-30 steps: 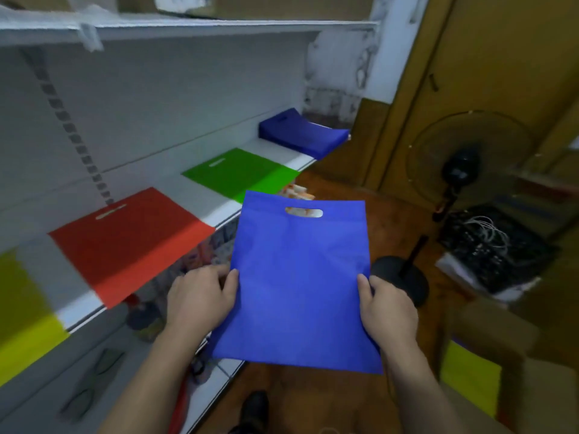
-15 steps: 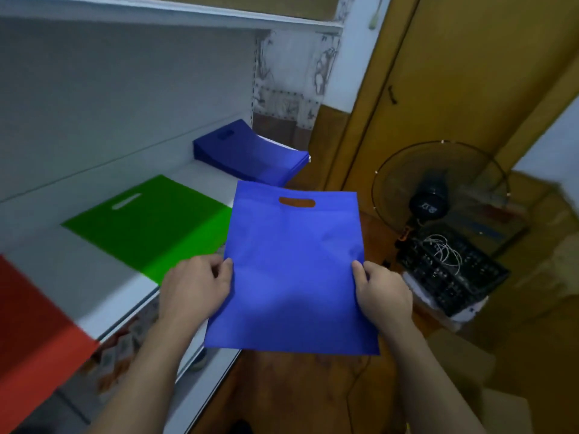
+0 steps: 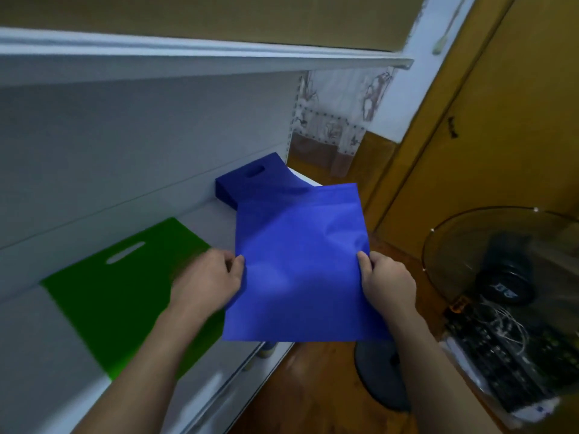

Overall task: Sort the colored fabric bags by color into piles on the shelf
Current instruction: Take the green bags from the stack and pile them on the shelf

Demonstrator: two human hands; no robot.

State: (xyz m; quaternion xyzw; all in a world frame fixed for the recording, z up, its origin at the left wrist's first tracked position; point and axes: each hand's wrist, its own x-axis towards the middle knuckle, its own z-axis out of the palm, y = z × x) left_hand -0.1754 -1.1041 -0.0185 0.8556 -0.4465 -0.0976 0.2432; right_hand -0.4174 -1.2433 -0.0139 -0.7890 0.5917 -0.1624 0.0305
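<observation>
I hold a flat blue fabric bag [image 3: 300, 261] in front of me, above the shelf's front edge. My left hand [image 3: 208, 281] pinches its left edge and my right hand [image 3: 387, 281] pinches its right edge. The bag's top edge overlaps the pile of dark blue bags [image 3: 250, 183] at the far right end of the white shelf [image 3: 37, 355]. A green bag [image 3: 103, 299] with a cut-out handle lies flat on the shelf, to the left of the bag I hold and partly under my left forearm.
Another shelf board [image 3: 188, 54] runs overhead. A standing fan [image 3: 507, 267] and a black keyboard with wires [image 3: 501, 361] sit on the wooden floor to the right. A yellow-brown door [image 3: 501, 120] is behind them.
The blue bag has moved forward and up toward the dark blue pile, and its top edge now overlaps it. The view has swung right, so the red bag is out of sight.
</observation>
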